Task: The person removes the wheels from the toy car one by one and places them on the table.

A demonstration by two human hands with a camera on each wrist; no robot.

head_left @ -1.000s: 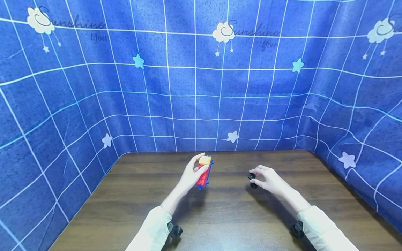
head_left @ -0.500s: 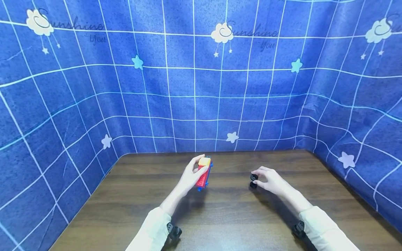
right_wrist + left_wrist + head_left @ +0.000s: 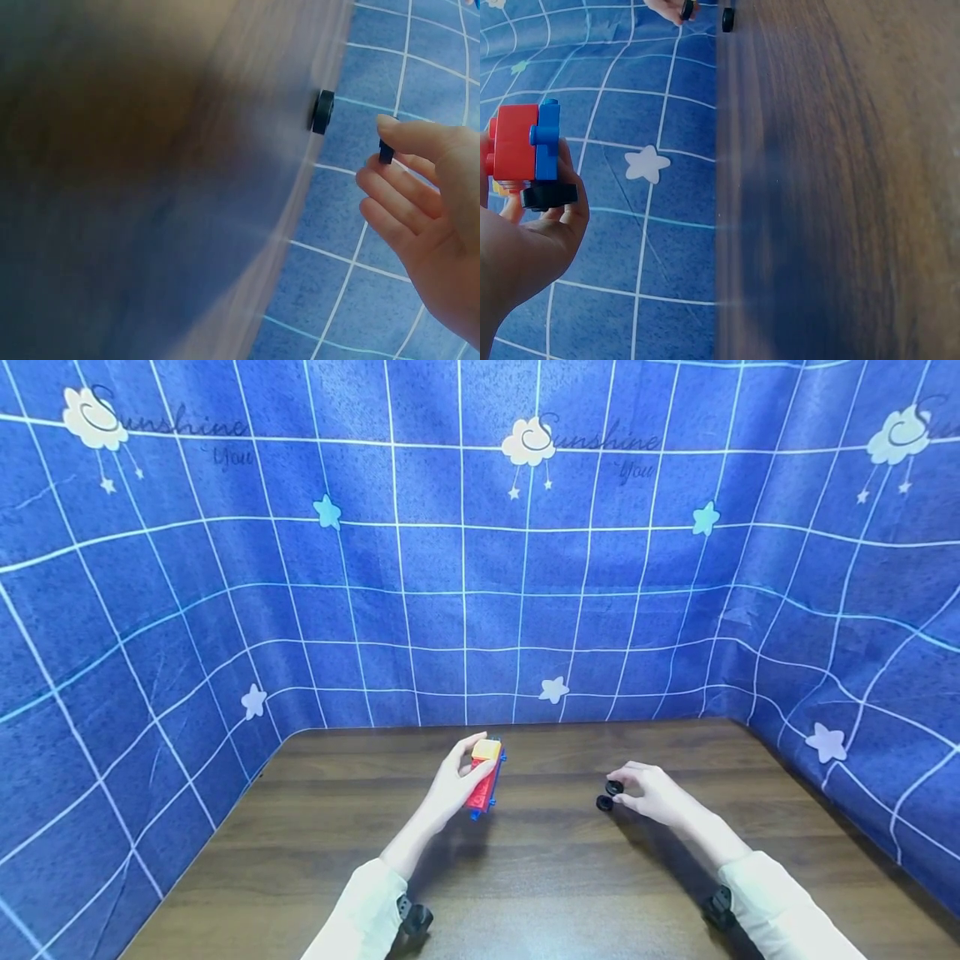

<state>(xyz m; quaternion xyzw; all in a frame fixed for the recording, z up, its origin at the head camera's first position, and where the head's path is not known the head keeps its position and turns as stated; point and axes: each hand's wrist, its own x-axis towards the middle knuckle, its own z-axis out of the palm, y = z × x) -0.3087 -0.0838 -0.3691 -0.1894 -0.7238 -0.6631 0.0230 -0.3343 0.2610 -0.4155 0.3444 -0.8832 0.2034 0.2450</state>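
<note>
My left hand (image 3: 448,787) grips a toy block car (image 3: 482,787) above the table, with a red body, a yellow block on top and a blue base. In the left wrist view, one black wheel (image 3: 549,196) sits on a side of the blue base (image 3: 548,142). My right hand (image 3: 652,793) pinches another small black wheel (image 3: 615,787) between thumb and fingers, off the tabletop. Just left of and below it, a second loose wheel (image 3: 604,803) lies on the wood. The right wrist view shows this loose wheel (image 3: 323,112) apart from the pinched wheel (image 3: 386,154).
The brown wooden table (image 3: 525,877) spreads under both hands. Blue cloth (image 3: 480,610) with white grid lines, stars and clouds walls off its back and sides. A black camera is strapped at each wrist, the left camera (image 3: 416,918) hanging low over the table.
My right hand has shifted slightly right with its wheel, so that wheel now stands clear of the one on the table. The left hand and the car have barely moved.
</note>
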